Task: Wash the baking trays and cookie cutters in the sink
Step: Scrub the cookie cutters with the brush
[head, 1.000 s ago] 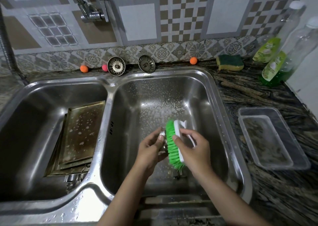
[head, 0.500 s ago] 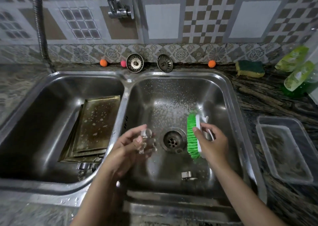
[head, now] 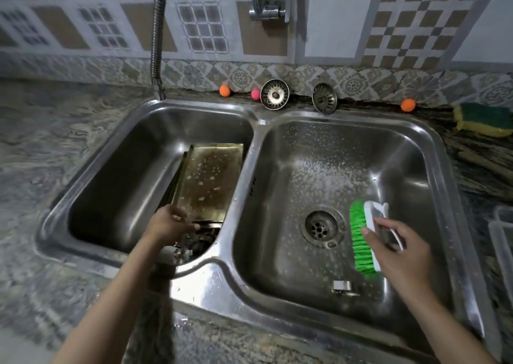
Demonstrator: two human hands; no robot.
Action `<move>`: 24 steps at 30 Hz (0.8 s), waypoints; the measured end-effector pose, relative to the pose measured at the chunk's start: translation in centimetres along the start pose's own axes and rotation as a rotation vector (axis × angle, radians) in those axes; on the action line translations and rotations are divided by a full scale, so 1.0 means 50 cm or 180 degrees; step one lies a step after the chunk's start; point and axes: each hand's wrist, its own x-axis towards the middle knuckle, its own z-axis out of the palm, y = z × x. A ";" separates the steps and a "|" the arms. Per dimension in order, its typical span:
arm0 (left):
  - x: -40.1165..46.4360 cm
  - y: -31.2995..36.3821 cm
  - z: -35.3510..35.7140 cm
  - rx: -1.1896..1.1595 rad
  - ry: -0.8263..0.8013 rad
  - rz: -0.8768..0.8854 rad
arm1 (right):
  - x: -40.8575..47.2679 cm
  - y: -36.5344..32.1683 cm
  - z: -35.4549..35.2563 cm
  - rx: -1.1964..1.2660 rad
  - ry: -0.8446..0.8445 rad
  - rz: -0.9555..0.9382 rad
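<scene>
Stacked, stained baking trays (head: 208, 180) lean in the left basin of the steel double sink (head: 222, 280). A pile of metal cookie cutters (head: 194, 245) lies at their lower edge. My left hand (head: 169, 225) reaches down onto that pile with its fingers curled; whether it holds a cutter is hidden. My right hand (head: 397, 244) grips the white handle of a green-bristled scrub brush (head: 359, 238) over the right basin, beside the drain (head: 322, 226). One small cookie cutter (head: 342, 286) lies on the right basin's floor near the front wall.
A faucet (head: 266, 5) is mounted on the tiled wall and a metal hose (head: 156, 36) hangs at the left. Two sink strainers (head: 274, 94) lean at the back rim. A sponge (head: 483, 115) and a clear plastic container (head: 502, 238) sit on the right counter.
My left hand moved from the right basin, where it held a cookie cutter against the brush, across to the cutter pile in the left basin. My right hand drew the brush aside to the right.
</scene>
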 end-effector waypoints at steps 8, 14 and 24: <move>0.019 -0.009 0.008 0.0815 -0.0324 -0.0131 | -0.024 0.008 0.005 -0.0012 -0.0018 -0.0017; -0.070 0.108 0.020 -0.0361 0.0419 0.0731 | -0.015 0.023 -0.011 -0.0001 0.0074 0.0055; -0.206 0.255 0.338 0.0871 -0.1416 0.1948 | 0.004 -0.004 -0.091 -0.0025 0.0534 0.0146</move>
